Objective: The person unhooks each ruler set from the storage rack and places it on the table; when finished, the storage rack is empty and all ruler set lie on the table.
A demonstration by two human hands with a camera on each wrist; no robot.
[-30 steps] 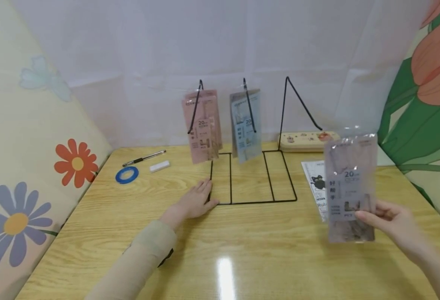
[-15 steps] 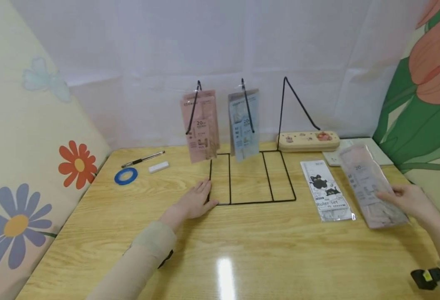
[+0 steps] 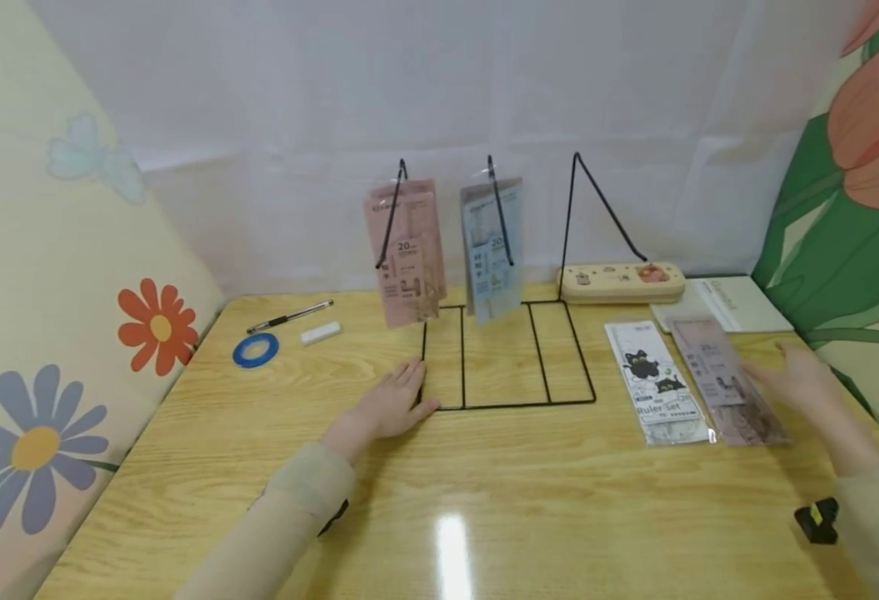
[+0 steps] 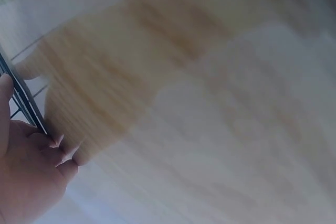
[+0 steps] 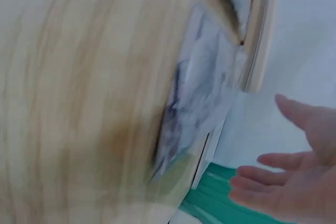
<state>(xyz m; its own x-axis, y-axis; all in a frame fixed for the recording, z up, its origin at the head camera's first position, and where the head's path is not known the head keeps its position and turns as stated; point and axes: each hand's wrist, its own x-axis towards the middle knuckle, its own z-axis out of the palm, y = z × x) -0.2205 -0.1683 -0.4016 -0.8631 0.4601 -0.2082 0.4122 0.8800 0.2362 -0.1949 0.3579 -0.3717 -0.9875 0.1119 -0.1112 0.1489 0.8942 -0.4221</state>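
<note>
My left hand (image 3: pixel 390 404) rests at the front left corner of a black wire display rack (image 3: pixel 502 406), touching its base; in the left wrist view that hand (image 4: pixel 37 166) has the dark wire between thumb and fingers. My right hand (image 3: pixel 799 379) is just right of a pinkish-purple ruler-set packet (image 3: pixel 727 383) lying flat on the table. In the right wrist view the hand (image 5: pixel 294 166) is spread, apart from the packet (image 5: pixel 199 82). Left of that packet lies a white ruler-set packet with black cats (image 3: pixel 652 383).
Pink packets (image 3: pixel 405 250) and blue packets (image 3: pixel 493 250) hang on two rack hooks; the right hook (image 3: pixel 607 204) is bare. Behind stand a cream pencil case (image 3: pixel 622 283) and a white notebook (image 3: pixel 742 304). At left lie a pen (image 3: pixel 289 317), blue tape ring (image 3: pixel 255 350) and white eraser (image 3: pixel 321 333).
My right hand has carried the pinkish-purple packet right and down onto the table beside the cat packet, then let go of it. My left hand has stayed at the rack corner.
</note>
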